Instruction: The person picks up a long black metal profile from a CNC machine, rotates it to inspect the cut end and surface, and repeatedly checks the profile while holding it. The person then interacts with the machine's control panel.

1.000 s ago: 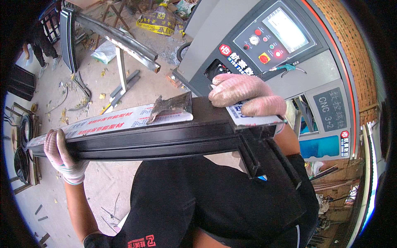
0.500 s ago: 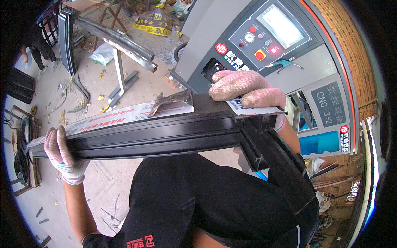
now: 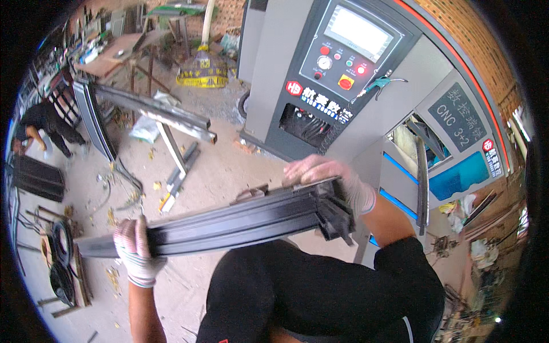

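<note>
A long black metal profile [image 3: 229, 228] with grooved sides lies slantwise across the front of my body, its right end nearer the machine and slightly higher. Wrapped round its left part is my left hand [image 3: 138, 254], in a white and pink knit glove, fingers over the upper edge. At the other end my right hand [image 3: 337, 177], gloved alike, grips from above and behind, close to the open, stepped end of the profile. A torn dark strip [image 3: 251, 193] sticks up from the far edge. The right fingertips are somewhat blurred.
A grey machine [image 3: 366, 137] with a lit screen [image 3: 359, 33] and buttons stands ahead to the right; a green air gun [image 3: 377, 86] hangs on it. Long profiles rest on a stand [image 3: 171, 148] at the left. Behind, a person [image 3: 48, 128] bends down. Coiled black tubing [image 3: 62, 274] sits left.
Both hands and the profile have come lower in the view, and the profile has turned so its printed top film no longer shows. The view has shifted, with more floor and background visible.
</note>
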`<state>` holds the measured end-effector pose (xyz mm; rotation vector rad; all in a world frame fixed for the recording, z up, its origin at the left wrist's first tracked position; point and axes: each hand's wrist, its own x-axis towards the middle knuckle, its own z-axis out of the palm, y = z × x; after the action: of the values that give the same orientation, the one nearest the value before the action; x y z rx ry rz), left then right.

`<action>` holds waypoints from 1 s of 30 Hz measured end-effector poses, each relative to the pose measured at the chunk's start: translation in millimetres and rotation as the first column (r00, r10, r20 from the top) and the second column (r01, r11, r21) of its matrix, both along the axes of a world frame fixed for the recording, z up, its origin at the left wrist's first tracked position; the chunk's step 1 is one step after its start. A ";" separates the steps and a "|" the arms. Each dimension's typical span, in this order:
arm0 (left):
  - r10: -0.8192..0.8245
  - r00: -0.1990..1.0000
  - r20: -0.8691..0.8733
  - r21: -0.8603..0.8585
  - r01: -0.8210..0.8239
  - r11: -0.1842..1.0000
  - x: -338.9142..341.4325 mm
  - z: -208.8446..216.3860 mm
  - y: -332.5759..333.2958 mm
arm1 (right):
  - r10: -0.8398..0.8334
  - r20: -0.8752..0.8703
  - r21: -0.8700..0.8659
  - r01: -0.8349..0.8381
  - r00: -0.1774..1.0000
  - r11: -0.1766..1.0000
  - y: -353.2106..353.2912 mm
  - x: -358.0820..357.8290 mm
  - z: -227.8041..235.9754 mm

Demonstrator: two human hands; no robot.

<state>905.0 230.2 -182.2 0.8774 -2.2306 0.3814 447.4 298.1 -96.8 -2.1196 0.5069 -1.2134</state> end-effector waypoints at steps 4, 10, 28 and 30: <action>-0.132 0.989 0.067 0.166 0.119 0.979 -25.1 -1.1 -14.9 | -0.232 -0.054 0.221 0.238 0.971 0.946 34.4 -20.2 -29.4; -0.322 0.939 0.116 0.268 0.283 0.921 -78.8 -6.2 -49.4 | -0.468 -0.010 0.493 0.412 0.884 0.767 82.7 -43.2 -58.8; -0.700 0.652 0.292 0.681 0.372 0.631 -339.7 -52.3 -183.9 | -0.842 0.241 0.783 0.417 0.482 0.462 126.8 -215.5 -239.2; -0.707 0.631 0.317 0.703 0.344 0.623 -354.6 -60.4 -197.5 | -0.753 0.472 0.775 0.192 0.458 0.603 124.1 -249.0 -293.6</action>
<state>550.4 32.8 -242.6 0.2681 -3.1303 -0.4597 198.4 422.2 -390.4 -0.6785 1.0096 -1.8161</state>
